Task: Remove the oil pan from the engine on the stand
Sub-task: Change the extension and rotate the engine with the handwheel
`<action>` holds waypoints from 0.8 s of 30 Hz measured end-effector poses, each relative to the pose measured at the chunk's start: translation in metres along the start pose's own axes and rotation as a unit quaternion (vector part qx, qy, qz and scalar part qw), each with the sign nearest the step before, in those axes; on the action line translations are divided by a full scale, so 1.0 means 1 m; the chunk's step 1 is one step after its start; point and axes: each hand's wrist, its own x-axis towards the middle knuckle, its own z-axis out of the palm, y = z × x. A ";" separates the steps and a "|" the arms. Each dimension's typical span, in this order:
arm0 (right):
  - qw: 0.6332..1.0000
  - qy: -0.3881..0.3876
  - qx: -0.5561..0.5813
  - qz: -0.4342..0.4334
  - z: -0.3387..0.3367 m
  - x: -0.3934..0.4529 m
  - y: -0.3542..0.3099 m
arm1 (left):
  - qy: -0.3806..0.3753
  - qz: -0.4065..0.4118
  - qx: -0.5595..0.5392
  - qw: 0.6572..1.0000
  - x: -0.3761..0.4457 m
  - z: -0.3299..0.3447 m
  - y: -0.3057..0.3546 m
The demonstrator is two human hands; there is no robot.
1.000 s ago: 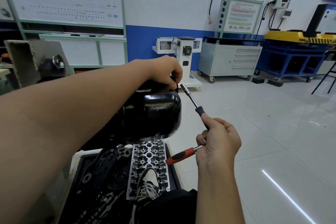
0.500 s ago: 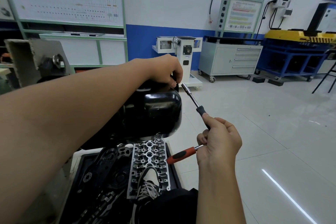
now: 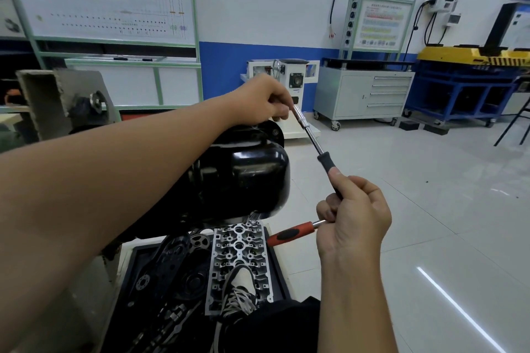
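Workshop floor, left hand [image 3: 262, 100] pinching socket [image 3: 299, 114], right hand [image 3: 354, 216] gripping ratchet [image 3: 289, 233]

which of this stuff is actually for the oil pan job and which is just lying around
In use: oil pan, socket driver, ratchet, left hand, right hand.
Lying about: cylinder head, timing cover, tool cabinet.

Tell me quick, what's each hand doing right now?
Left hand: pinches the socket end of the extension bar.
Right hand: grips the bar's black handle and the ratchet.
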 end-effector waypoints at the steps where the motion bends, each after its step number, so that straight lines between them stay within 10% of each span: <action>1: 1.000 -0.021 0.005 -0.007 0.004 -0.004 -0.004 | 0.016 -0.021 -0.071 0.997 -0.006 -0.005 0.002; 10: 0.984 -0.177 -0.029 -0.015 0.071 -0.091 -0.005 | 0.173 -0.087 -0.411 0.891 -0.119 -0.102 0.001; 24: 0.833 -0.468 -0.176 0.237 0.213 -0.329 0.155 | 0.335 -0.314 -0.248 0.853 -0.484 -0.304 -0.117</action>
